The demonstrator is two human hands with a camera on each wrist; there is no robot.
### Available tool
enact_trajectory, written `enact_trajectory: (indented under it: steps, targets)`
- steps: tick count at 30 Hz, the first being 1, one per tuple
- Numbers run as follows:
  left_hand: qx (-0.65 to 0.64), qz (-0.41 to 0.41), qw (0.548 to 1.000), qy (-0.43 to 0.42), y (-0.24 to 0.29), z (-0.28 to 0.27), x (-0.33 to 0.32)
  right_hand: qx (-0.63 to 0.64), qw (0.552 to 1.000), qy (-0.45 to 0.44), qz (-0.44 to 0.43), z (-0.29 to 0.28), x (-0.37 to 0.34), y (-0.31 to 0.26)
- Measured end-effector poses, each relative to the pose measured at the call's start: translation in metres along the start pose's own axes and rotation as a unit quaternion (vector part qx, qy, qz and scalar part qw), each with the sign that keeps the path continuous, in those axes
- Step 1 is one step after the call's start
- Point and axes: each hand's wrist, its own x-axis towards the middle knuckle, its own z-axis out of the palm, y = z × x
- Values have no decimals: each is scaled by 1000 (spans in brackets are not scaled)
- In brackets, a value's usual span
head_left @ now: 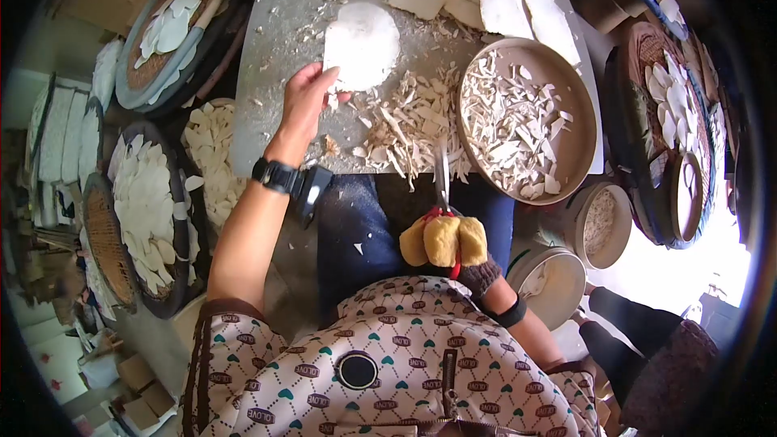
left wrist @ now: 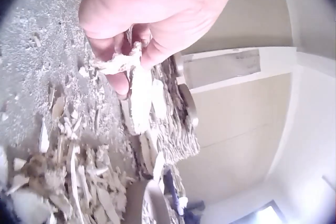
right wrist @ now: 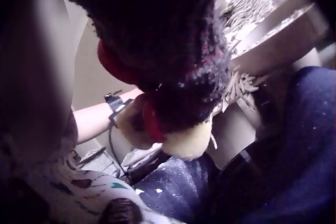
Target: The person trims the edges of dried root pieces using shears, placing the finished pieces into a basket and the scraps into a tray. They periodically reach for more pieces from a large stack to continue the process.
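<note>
My left hand (head_left: 303, 101) pinches the near edge of a flat, pale, rounded slice (head_left: 362, 47) over the grey tabletop. In the left wrist view, the fingers (left wrist: 116, 82) are bent at that slice, which appears almost edge-on. Lower down, near my lap, my right hand (head_left: 445, 241) wears a dark knitted glove (head_left: 481, 275) with thick yellow padding around the fingers. It grips red-handled scissors, whose metal blades (head_left: 442, 176) point away from me and overlap the pile of cut strips (head_left: 409, 125). In the right wrist view, a red handle loop (right wrist: 152, 119) passes between the yellow pads.
A round shallow pan (head_left: 584, 105) of cut strips stands at the table's right. Larger pale slices (head_left: 506, 12) lie along the far side. Baskets of slices (head_left: 146, 202) stand at left. Two buckets (head_left: 558, 283) are at lower right, near another person's leg (head_left: 619, 320).
</note>
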Motion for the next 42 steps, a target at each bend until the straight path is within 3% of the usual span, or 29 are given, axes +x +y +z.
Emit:
enact_trajectory:
  steps: [1,4,5,7,10,11,14,17,18,21,22,24,25,28,31,33,35,36,37,38,40,42]
  targets:
    - [26,-7,1000,-1,9,3,-17,139,989,-20,47,15,8,2]
    - [-57,1,998,18,8,12,-54,249,961,3,116,18,20,14]
    - [-72,-26,997,10,6,12,-66,242,964,3,111,17,24,18]
    - [-104,-1,995,6,-5,21,-88,174,980,29,92,17,29,26]
    - [-102,5,995,-1,-19,27,-112,-123,979,159,39,28,33,26]
    - [-105,-14,994,-9,-20,26,-119,127,985,90,71,29,37,22]
    - [-80,-64,994,-23,-10,19,-128,35,986,135,95,31,31,12]
    - [-103,-101,989,-24,-5,-3,-118,170,949,196,181,52,26,-4]
    - [-88,-102,991,-15,-5,-11,-115,60,976,151,142,68,23,-7]
    - [-60,-95,993,-37,-4,-18,-107,80,969,158,175,29,19,-5]
    - [-49,-101,993,-47,-1,-17,-107,14,981,136,140,28,19,-2]
    - [-65,-73,995,-13,2,-12,-107,-120,986,90,66,27,21,6]
    - [-77,-53,996,4,4,-10,-107,-108,983,125,84,9,19,9]
    - [-99,-1,994,48,5,-9,-108,75,991,30,110,-9,24,17]
    - [-129,46,988,68,7,-7,-110,48,988,52,138,-5,19,23]
    - [-67,108,992,5,8,-15,-111,31,990,22,137,-3,17,29]
    - [54,181,982,-31,11,-24,-114,-91,987,48,120,-6,14,31]
    - [159,262,951,-29,12,-25,-115,-152,980,60,111,-10,13,32]
    - [185,305,934,-34,13,-24,-116,-184,975,33,117,-28,12,35]
    - [209,347,914,-38,14,-22,-116,-111,986,20,126,-32,14,37]
    - [210,333,918,-52,9,-29,-117,38,989,-3,143,-34,15,41]
    - [204,319,923,-64,6,-32,-118,29,989,17,146,-26,13,38]
